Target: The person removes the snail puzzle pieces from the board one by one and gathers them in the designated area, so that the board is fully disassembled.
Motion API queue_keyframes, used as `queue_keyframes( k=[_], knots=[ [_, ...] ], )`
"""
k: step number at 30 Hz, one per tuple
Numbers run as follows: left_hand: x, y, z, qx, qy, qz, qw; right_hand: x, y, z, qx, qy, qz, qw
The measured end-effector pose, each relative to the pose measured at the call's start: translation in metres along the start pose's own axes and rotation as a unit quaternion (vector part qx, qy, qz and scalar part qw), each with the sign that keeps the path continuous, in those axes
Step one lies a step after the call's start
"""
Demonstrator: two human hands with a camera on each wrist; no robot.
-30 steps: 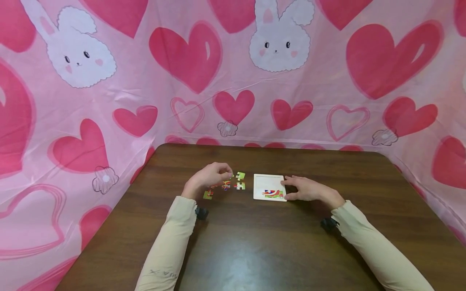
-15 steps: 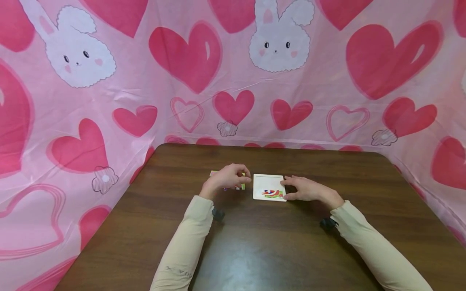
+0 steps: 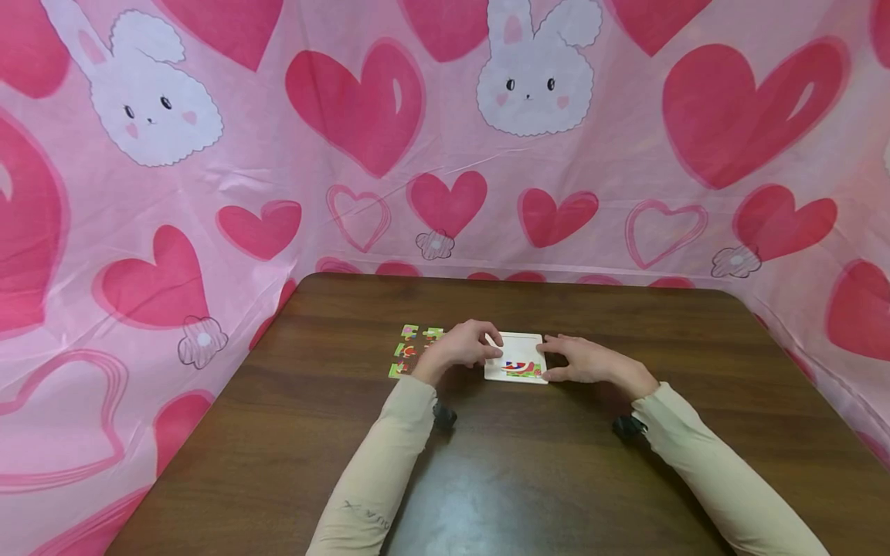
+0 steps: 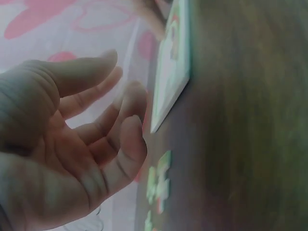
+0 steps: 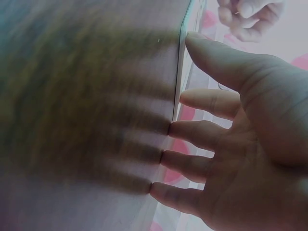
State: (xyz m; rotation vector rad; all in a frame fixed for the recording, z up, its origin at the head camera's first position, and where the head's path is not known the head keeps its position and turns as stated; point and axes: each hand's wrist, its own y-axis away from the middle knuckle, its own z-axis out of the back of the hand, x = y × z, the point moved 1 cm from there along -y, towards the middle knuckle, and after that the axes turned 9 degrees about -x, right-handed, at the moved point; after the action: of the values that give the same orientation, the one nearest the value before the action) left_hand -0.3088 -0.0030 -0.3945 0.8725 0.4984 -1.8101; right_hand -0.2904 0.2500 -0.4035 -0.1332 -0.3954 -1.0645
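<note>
A white square puzzle tray point(image 3: 514, 345) lies on the table, with a few colourful pieces point(image 3: 523, 370) set along its lower right part. My left hand point(image 3: 467, 345) is over the tray's left edge; its fingers are loosely bent, and no piece shows between them in the left wrist view. Thumb and fingers of my right hand point(image 3: 585, 361) are nearly straight and touch the tray's right edge, other fingertips resting on the table. Several loose jigsaw pieces point(image 3: 409, 332) lie left of the tray, some hidden behind my left hand and wrist.
The brown wooden table point(image 3: 528, 479) extends around the tray on all sides. A pink cloth point(image 3: 605, 162) with hearts and rabbits hangs behind and beside it. Dark wrist cameras sit under both sleeves.
My left hand has moved right, from above the loose pieces to the tray's left edge, uncovering pieces on the far left. The right hand and the tray have stayed put.
</note>
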Motion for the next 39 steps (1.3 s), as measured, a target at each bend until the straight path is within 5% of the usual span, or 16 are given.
queue_keyframes(
  k=[9,27,39],
  knots=[
    [-0.003,-0.006,-0.017,0.02,-0.003,-0.007,0.9998,0.001,0.0,0.002,0.0,-0.004,0.005,1.0],
    [-0.016,-0.007,-0.029,-0.002,-0.167,-0.003,0.9859,0.002,0.0,0.004,0.002,-0.007,0.011,0.9999],
    [-0.024,-0.009,-0.035,-0.005,-0.216,-0.021,0.9763,0.002,0.002,0.003,-0.003,-0.007,0.016,0.9998]
  ],
)
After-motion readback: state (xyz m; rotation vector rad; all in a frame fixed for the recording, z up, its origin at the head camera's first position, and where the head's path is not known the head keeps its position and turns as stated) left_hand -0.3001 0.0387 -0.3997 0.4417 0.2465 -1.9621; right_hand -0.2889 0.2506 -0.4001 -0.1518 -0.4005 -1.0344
